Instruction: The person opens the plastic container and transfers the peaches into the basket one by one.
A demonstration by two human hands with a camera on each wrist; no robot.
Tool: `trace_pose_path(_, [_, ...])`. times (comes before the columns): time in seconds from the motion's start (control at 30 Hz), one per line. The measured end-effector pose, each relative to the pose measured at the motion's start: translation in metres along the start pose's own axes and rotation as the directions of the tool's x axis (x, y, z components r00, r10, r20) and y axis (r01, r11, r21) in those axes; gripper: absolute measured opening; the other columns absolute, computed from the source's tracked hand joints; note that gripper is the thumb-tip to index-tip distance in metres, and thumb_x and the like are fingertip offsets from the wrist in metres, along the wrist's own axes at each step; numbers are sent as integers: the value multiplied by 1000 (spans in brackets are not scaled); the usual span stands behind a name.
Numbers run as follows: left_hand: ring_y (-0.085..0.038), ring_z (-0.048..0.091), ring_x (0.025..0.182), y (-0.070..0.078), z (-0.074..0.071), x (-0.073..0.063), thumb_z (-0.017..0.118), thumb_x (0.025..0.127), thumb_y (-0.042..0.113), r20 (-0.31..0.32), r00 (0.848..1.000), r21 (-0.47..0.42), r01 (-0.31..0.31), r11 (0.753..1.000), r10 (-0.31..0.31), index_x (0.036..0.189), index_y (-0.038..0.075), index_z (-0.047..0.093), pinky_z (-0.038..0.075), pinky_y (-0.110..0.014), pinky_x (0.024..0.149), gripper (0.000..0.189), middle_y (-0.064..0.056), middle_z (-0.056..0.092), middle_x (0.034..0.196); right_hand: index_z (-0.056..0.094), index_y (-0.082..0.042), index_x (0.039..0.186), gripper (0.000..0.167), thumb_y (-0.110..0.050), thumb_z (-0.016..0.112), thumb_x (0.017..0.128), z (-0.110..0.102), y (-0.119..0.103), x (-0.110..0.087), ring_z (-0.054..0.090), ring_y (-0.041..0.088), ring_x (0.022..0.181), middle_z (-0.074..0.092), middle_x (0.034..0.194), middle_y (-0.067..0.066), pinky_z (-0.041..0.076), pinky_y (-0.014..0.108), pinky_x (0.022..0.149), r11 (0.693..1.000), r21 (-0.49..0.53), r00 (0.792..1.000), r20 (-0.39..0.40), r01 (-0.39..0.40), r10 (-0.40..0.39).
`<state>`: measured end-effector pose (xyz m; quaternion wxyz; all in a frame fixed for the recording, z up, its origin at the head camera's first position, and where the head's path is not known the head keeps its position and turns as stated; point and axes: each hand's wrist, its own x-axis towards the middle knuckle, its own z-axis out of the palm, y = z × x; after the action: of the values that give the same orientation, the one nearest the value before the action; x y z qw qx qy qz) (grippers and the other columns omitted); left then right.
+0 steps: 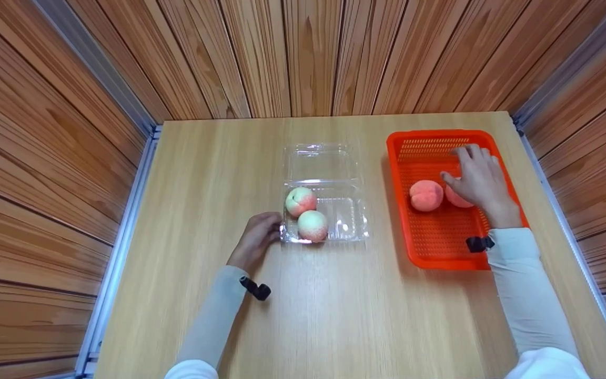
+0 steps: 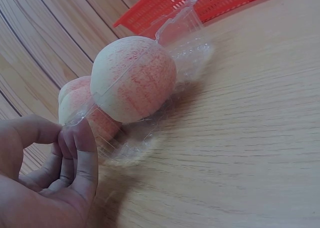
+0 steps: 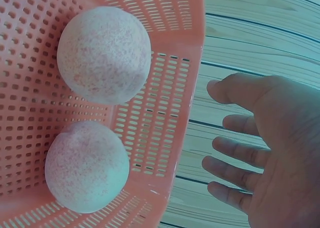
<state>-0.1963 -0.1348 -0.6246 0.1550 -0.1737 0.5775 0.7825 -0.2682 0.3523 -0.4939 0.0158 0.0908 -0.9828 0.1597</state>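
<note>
A clear plastic clamshell box (image 1: pixel 342 210) lies with its lid folded back on the table. Two peaches, a pale pink-tinged one (image 1: pixel 301 201) and another in front of it (image 1: pixel 312 226), sit in its left half. My left hand (image 1: pixel 258 234) pinches the box's left rim between thumb and fingers, as the left wrist view shows. Over the red basket (image 1: pixel 405 231) hovers my right hand (image 1: pixel 479 176), fingers spread and holding nothing. Below it are two pink peaches, one in plain sight (image 1: pixel 426 195) and one partly hidden by the hand (image 1: pixel 458 197).
The wooden table (image 1: pixel 203 173) has plank walls (image 1: pixel 313 58) behind it and at both sides. The basket's raised rim stands at the table's right. Small black cameras sit on the left wrist (image 1: pixel 255 288) and right wrist (image 1: pixel 479 243).
</note>
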Motion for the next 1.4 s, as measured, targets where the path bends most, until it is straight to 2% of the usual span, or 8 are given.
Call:
trace_pose_path(0.1, [-12,62,77,0,0,0,58,102,4,2,1000,-9,-3,1000,3,111,-8,67,55,-22,66,17,-3,64,85,48,-2,150,61,-27,71,100,-1,-3,-1,40,49,129,44,153,28,36,64,109,1000,7,1000,4,2,-2])
trace_pose_path(0.3, [-12,63,79,-1,-1,0,59,103,5,5,1000,-4,-1,1000,1,118,-12,66,57,-22,69,24,-4,66,89,47,-2,151,63,-28,72,99,-3,-9,0,39,49,131,42,155,28,35,65,111,1000,4,1000,8,5,-5])
trace_pose_path(0.6, [-13,64,81,-1,-1,-2,58,105,3,-9,1000,-28,-4,1000,4,112,-8,67,57,-22,69,16,-5,66,91,50,4,147,60,-23,73,99,-2,-16,3,42,52,129,46,149,32,35,66,108,998,-30,998,-33,50,-51])
trace_pose_path(0.97, [-13,65,79,-1,0,-2,59,104,4,-4,1000,-36,-10,999,10,116,-11,67,58,-23,69,20,-6,68,90,50,5,146,59,-22,73,98,-5,-25,5,42,50,125,48,146,31,39,64,103,995,-58,995,-63,77,-80])
trace_pose_path(1.27, [-12,64,77,-1,-1,0,58,104,3,6,1000,-38,-13,999,13,119,-14,65,58,-23,68,23,-5,67,87,51,3,145,58,-23,73,98,-8,-34,5,43,48,126,48,147,29,39,64,105,994,-53,993,-62,96,-99])
trace_pose_path(1.4, [-12,63,76,-1,0,0,58,103,2,2,1000,-33,-10,999,10,115,-12,65,57,-23,66,20,-4,66,86,50,3,146,59,-23,73,98,-9,-39,6,43,48,127,48,148,29,39,65,106,994,-60,993,-57,96,-100])
